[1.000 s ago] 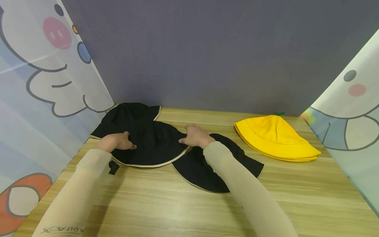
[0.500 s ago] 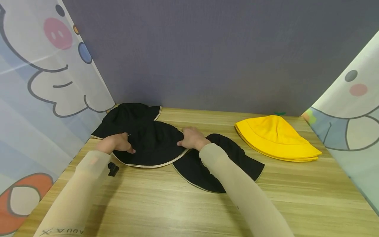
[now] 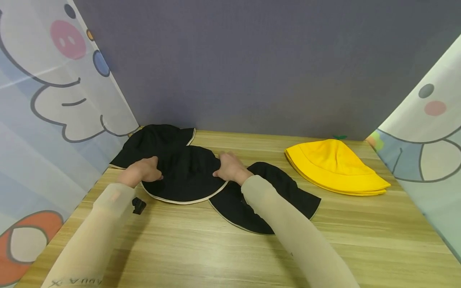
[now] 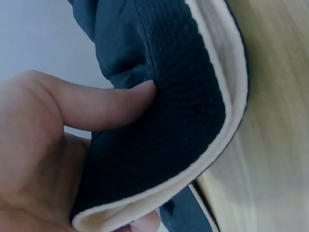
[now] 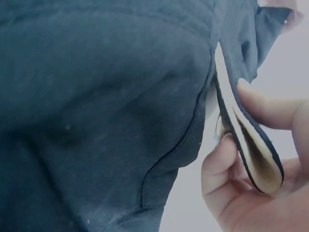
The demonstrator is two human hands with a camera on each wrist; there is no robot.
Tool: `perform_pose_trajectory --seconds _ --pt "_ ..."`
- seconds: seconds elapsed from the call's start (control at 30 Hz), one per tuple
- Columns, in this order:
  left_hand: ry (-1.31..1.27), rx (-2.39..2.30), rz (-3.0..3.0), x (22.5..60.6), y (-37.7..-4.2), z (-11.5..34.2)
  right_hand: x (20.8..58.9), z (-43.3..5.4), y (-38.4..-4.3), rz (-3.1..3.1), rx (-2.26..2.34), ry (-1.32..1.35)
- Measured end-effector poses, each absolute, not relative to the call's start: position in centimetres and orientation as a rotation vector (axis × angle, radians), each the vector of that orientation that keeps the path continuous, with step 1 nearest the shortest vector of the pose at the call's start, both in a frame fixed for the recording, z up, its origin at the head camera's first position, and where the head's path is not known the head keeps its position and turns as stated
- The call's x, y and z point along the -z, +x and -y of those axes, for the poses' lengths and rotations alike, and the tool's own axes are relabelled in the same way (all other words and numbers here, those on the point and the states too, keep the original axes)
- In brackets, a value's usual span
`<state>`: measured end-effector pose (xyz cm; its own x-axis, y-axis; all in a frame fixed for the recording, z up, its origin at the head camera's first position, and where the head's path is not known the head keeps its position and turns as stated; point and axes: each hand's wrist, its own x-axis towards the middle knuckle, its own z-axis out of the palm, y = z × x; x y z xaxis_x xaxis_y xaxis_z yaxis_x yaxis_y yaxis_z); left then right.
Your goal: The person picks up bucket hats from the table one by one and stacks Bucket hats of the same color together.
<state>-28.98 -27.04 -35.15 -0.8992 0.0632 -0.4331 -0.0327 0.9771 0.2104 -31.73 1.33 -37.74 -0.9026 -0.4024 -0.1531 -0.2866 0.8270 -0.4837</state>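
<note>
A black bucket hat (image 3: 187,172) with cream edging lies folded flat at the table's left centre, between both hands. At its left end my left hand (image 3: 142,170) grips the brim; the left wrist view shows the thumb (image 4: 120,104) on top of the folded cloth and fingers underneath. The hat's right end is pinched by my right hand (image 3: 231,167), and in the right wrist view thumb and fingers close around the doubled brim (image 5: 251,145). Behind it, a second black hat (image 3: 158,138) is partly covered. A third black hat (image 3: 288,192) lies to the right, under my right forearm.
Yellow hats (image 3: 331,164), apparently stacked and folded, lie at the right rear, with a green sprout (image 3: 339,137) on top. A small black object (image 3: 138,205) sits beside my left wrist. A grey panel (image 3: 252,68) stands behind the wooden table (image 3: 201,248), with cartoon-printed sheets at both sides.
My right hand has shifted slightly left, bringing the hat's right end with it. The left hand stays almost in place, and the other hats have not moved.
</note>
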Motion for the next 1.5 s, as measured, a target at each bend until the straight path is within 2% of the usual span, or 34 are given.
perform_pose_trajectory --seconds 0.27,0.57,1.0,1.5 --pt "0.069 -0.317 -2.677 33.7 -28.3 26.7 36.6 -2.3 -31.2 -2.668 0.784 -0.562" --pt "0.145 -0.382 -2.691 32.0 -28.1 26.2 34.5 -5.7 -31.7 -2.564 1.062 -0.528" --pt "0.298 -0.56 -2.671 31.3 -27.6 22.6 32.7 -11.8 -31.1 -2.607 0.971 -0.529" --pt "0.427 -0.708 -2.655 31.8 -26.8 18.2 31.8 -17.6 -28.5 -2.644 0.923 -0.489"
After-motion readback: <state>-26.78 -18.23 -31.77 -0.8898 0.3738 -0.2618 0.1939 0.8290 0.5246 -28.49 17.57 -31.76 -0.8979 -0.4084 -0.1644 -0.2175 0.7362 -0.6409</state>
